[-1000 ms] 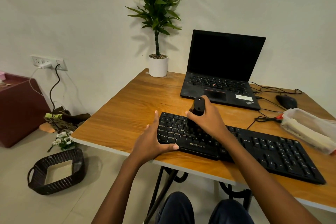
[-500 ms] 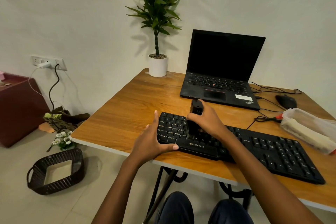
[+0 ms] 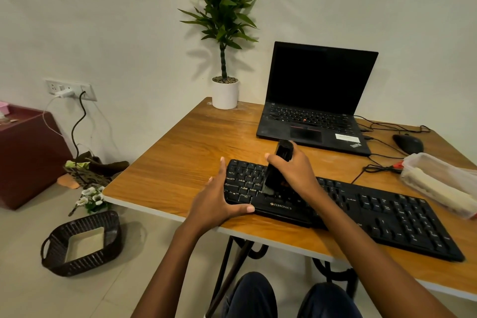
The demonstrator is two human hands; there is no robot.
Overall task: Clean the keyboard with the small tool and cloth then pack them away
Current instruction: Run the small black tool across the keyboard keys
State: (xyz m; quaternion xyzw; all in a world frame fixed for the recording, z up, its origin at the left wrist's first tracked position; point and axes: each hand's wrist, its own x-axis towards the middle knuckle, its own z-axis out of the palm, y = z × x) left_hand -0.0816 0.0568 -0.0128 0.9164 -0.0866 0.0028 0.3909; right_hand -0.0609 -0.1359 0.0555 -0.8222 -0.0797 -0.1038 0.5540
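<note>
The left hand (image 3: pixel 215 205), fingers spread, braces the end of the long black plastic keyboard (image 3: pixel 343 210) on the wooden table (image 3: pixel 185 160) (probably to stop sliding), while the right hand (image 3: pixel 294 171) grips the small black brush tool (image 3: pixel 277 169), bristles down on the keys
</note>
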